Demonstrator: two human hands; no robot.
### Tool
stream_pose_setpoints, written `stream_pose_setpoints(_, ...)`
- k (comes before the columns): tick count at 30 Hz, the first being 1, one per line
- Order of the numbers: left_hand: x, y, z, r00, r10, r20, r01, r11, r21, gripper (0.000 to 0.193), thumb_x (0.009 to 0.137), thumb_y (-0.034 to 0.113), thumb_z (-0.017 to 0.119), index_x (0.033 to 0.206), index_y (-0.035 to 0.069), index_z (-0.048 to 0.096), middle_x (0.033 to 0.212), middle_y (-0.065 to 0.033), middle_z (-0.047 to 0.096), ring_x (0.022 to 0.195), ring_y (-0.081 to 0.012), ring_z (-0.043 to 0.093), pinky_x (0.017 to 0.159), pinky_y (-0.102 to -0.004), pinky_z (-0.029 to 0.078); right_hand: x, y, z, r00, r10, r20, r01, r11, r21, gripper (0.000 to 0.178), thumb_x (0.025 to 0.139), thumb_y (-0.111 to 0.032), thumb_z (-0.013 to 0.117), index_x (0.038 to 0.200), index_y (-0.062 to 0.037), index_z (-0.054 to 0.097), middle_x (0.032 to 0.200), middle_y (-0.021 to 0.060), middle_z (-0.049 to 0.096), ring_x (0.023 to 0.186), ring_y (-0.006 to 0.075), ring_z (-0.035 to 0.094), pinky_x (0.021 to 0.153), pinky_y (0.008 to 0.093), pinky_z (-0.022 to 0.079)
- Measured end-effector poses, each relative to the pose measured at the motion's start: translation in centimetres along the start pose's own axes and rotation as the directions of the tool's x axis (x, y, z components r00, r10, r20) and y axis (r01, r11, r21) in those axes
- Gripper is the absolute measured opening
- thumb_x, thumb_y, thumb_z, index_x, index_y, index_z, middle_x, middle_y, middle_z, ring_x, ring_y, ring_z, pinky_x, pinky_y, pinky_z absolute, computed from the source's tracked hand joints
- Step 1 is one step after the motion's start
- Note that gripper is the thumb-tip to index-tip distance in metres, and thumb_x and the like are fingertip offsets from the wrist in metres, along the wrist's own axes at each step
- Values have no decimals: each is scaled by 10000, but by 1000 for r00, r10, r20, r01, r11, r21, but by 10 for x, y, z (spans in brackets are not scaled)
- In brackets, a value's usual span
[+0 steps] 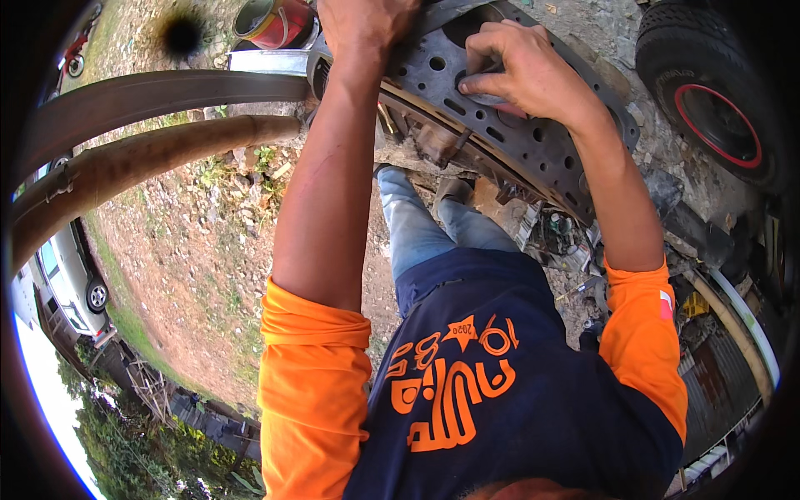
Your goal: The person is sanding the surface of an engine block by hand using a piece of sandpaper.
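Observation:
A long, dark grey metal engine part [537, 154] lies flat in front of me, its face full of round and slotted holes. My right hand [529, 71] rests on this face with its fingers curled and the thumb beside one of the holes. Whatever the fingers may hold is hidden; a small reddish patch shows under the palm. At the upper edge, my left hand [367, 21] reaches over the near left end of the part. Its fingers are cut off or hidden there.
A red bucket [273, 23] stands at the upper left. Close by on the left run a curved dark beam [167, 96] and a wooden pole [183, 150]. A tyre with a red-ringed rim [717, 117] is at the right. Scrap parts [558, 237] lie below the engine part.

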State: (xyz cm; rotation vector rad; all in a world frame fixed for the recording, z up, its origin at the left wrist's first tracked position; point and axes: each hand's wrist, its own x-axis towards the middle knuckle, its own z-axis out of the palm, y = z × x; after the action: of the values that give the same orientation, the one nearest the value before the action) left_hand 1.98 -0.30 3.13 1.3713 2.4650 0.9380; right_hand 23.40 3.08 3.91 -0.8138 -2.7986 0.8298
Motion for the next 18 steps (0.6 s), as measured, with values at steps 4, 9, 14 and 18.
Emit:
stream_pose_setpoints(4,-1,2,0,1000,-8,-7,8,1000,0,561,862,551,774,895,-8,809,867,-247,763,843,-391,758,808,-457,594,5,-2,3,996,27,-81,-27,1000,-7,260,778,-254,878,903,-77,733,949,104,715,1038,324,675,958,474,445)
stream_pose_setpoints(9,0,0,-1,1000,6,-7,-6,1000,27,577,860,565,773,886,-10,807,861,-253,760,839,-395,757,807,-462,594,9,-1,1,997,-58,-56,55,997,-46,305,769,-239,878,928,-37,713,913,118,682,997,346,648,903,444,487)
stream_pose_setpoints(14,-2,2,0,1000,-1,-9,1,1000,5,591,857,575,771,869,-15,803,845,-252,756,837,-397,756,801,-467,592,10,-5,-13,989,70,-128,-65,997,44,240,783,-207,841,881,-29,714,923,165,695,982,388,662,892,467,501)
stream_pose_setpoints(18,-1,-1,0,1000,11,-1,-11,1000,5,594,860,577,766,870,-15,801,843,-249,755,835,-401,753,798,-470,591,2,2,-6,995,64,-75,-65,998,-5,265,780,-229,874,895,-59,707,958,91,679,997,341,644,948,450,436)
